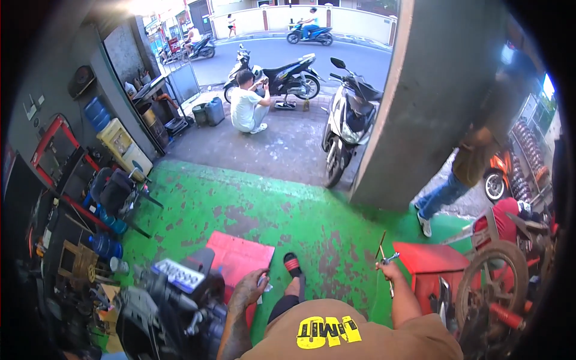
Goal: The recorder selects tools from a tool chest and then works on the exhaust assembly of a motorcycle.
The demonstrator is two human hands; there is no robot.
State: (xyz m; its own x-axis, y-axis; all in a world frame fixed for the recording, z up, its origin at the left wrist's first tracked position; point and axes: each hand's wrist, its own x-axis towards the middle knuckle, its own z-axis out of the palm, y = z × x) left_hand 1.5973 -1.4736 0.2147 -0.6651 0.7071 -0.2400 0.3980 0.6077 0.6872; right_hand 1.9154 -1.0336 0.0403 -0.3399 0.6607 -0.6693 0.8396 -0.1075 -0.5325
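In the head view my left hand (251, 287) is closed round a small pale item (264, 282) that I cannot make out, beside a red board (237, 246) and the dark body of a motorcycle (162, 303) with a plate on it. My right hand (393, 271) grips metal hand tools (386, 258), among them a thin rod standing up and a chrome wrench-like piece, next to a red stand (432, 261). My sandaled foot rests on the green floor (228, 204) between them.
A person in white (246, 108) squats by a parked scooter (288, 81); another scooter (351, 120) stands by a concrete pillar (408, 120). A blurred person (465, 168) is at the right, near a spoked-out wheel (489, 282). Chairs (120, 201) and water jugs (105, 246) line the left.
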